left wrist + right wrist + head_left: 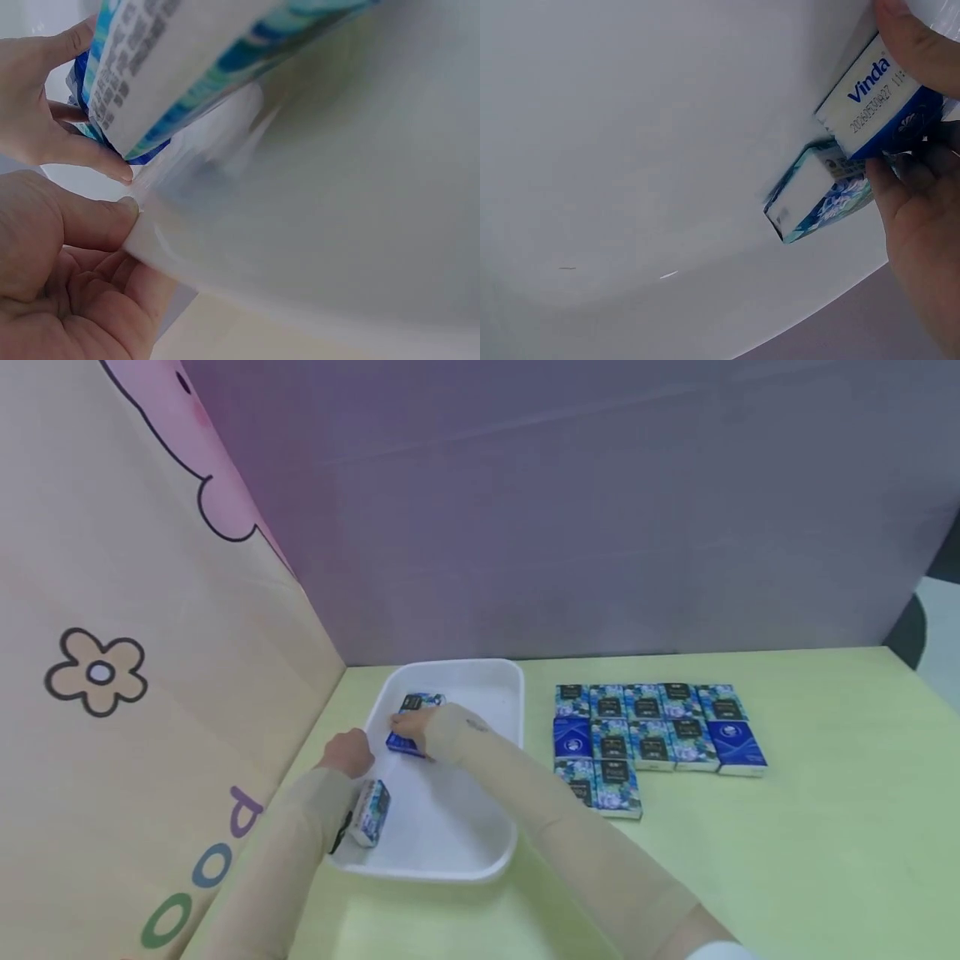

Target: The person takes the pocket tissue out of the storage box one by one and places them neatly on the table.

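Note:
My left hand [348, 753] pinches the left rim of a white plastic basin [465, 860] between thumb and curled fingers, plainest in the left wrist view. Inside the basin, my right hand [412, 724] grips a blue tissue pack [874, 97] marked "Vinda", thumb on one side and fingers on the other. Right beside that pack is a floral tissue pack [810, 195], partly covered by it. Another floral tissue pack [371, 812] stands in the basin's near left corner, by my left wrist; its printed side looms large in the left wrist view.
To the right of the basin, several floral tissue packs [650, 743] lie in close rows on the light green table [825, 843], with a blue tissue pack [735, 745] at the right end. A patterned cloth wall [172, 693] borders the left, a grey-purple curtain [600, 527] the back.

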`<action>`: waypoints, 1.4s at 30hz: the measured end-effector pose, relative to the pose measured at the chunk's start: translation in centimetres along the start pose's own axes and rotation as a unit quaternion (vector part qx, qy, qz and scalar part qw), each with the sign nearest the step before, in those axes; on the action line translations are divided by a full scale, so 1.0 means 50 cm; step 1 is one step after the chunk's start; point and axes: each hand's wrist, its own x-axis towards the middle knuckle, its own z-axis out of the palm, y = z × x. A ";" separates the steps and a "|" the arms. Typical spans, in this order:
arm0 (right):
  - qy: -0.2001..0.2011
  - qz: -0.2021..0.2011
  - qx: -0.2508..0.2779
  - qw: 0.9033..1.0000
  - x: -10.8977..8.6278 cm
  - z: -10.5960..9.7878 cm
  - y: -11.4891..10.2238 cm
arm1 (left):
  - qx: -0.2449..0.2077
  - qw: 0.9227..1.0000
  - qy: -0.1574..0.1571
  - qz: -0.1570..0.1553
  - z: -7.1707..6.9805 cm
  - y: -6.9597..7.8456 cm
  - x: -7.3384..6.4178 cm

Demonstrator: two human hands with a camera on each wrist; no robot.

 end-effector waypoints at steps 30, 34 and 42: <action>0.019 -0.042 -0.123 0.991 0.014 0.012 -0.022 | -0.029 0.999 -0.017 -0.025 0.002 0.009 -0.002; 0.014 -0.051 -0.130 0.990 0.009 0.011 -0.026 | -0.028 0.999 -0.013 -0.032 0.002 0.004 0.000; 0.008 -0.045 -0.125 0.991 -0.007 0.003 -0.021 | -0.028 0.999 -0.019 -0.037 -0.002 0.002 0.006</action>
